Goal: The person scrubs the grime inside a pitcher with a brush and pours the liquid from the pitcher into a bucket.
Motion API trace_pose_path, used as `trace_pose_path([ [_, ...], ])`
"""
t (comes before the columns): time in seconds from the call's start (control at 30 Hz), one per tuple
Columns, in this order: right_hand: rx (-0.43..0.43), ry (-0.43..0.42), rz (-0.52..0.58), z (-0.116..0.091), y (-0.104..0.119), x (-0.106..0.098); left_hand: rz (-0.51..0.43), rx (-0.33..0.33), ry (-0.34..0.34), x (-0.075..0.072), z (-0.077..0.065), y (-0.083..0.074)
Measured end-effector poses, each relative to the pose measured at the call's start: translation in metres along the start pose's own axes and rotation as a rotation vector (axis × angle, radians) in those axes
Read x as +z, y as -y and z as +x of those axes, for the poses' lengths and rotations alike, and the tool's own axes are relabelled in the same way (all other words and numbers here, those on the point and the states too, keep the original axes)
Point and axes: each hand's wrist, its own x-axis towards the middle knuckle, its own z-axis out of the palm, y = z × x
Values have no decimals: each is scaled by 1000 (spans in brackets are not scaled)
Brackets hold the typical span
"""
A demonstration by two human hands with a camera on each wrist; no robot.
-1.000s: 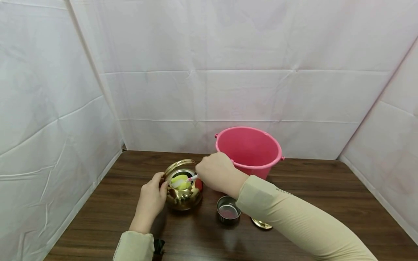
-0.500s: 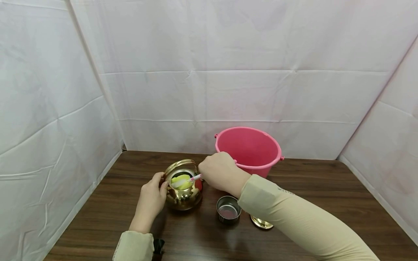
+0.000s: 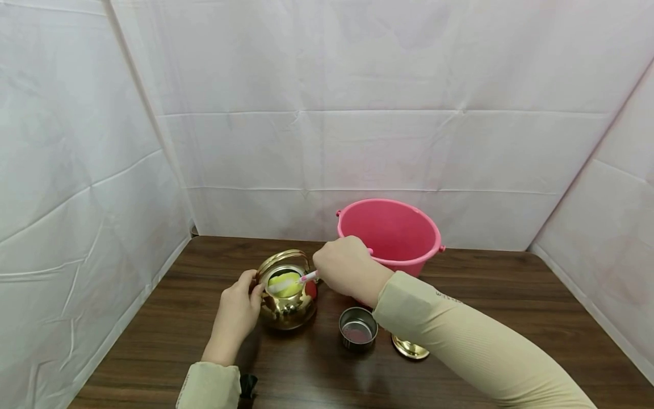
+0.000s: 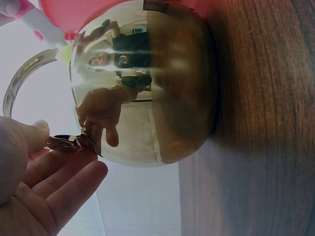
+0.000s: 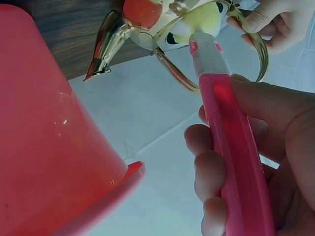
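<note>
A shiny gold kettle (image 3: pixel 286 314) with an arched handle stands lidless at the left of the table. My left hand (image 3: pixel 239 304) pinches the base of its handle between thumb and fingers; the left wrist view shows this grip close up. My right hand (image 3: pixel 347 268) holds a pink-and-white cleaning brush handle (image 5: pixel 234 152), fingers curled round it. The tool's yellow sponge head (image 3: pixel 292 291) sits in the kettle's mouth, its lower part hidden inside. In the right wrist view, the spout (image 5: pixel 106 42) points toward the bucket.
A pink bucket (image 3: pixel 390 227) stands behind my right hand. In front of it are a small steel bowl (image 3: pixel 357 344) and a gold lid (image 3: pixel 410 349), partly under my right forearm. A small black item (image 3: pixel 248 385) is beside my left cuff. White sheets enclose the table.
My right hand has shifted slightly to the right, drawing the cleaning brush handle a little with it. The sponge stays in the kettle's mouth. My left hand has not moved.
</note>
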Motion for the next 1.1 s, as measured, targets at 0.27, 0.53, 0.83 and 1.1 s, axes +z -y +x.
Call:
trace_pose_path([
  [0.27,24,3,8,1,-1,1,2,-12,20,-1,-1,1],
  [0.53,41,17,7,2,-3,0,3,-21,45,-2,-1,0],
  [0.83,10,-10,-8,5,-1,2,6,-14,48,-3,-2,-2],
  [1.1,7,-56,-34,7,3,3,13,6,32,-2,-2,-2],
])
